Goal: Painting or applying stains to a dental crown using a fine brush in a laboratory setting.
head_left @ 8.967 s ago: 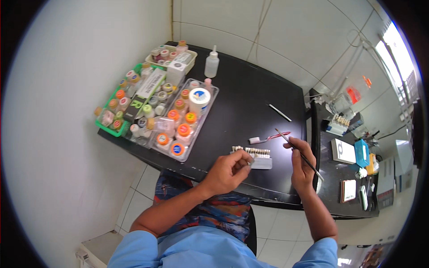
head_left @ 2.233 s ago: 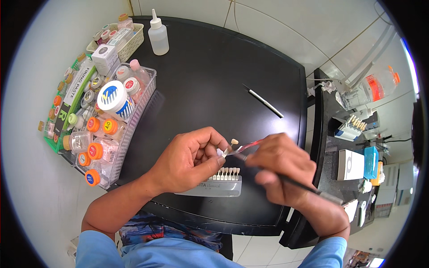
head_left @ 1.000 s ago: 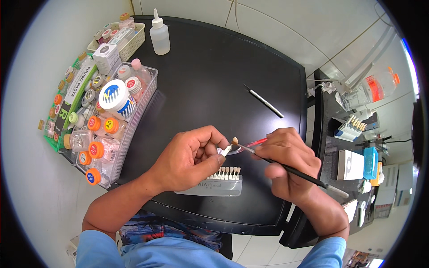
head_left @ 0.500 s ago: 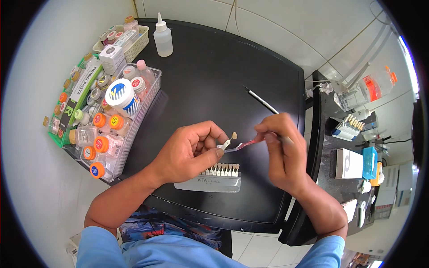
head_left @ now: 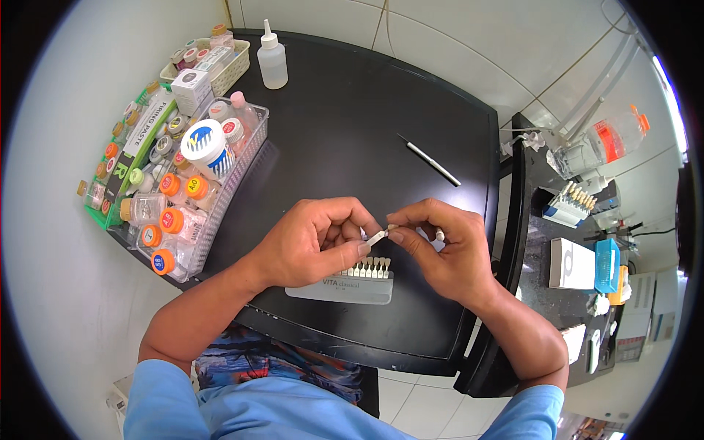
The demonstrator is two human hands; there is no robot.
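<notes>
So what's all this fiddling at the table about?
A person at a black table is handling a small white tab. The left hand pinches one end, and the right hand's thumb and forefinger meet at the other. Just below sits a grey holder with a row of similar tabs. A slim pointed tool lies farther back, and baskets of jars stand to the left.

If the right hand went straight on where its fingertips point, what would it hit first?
The small white tab: the right hand's fingertips are right at its end, perhaps already touching. Just beyond is the left hand, which holds the tab. Exact depth is unclear from this view.
</notes>
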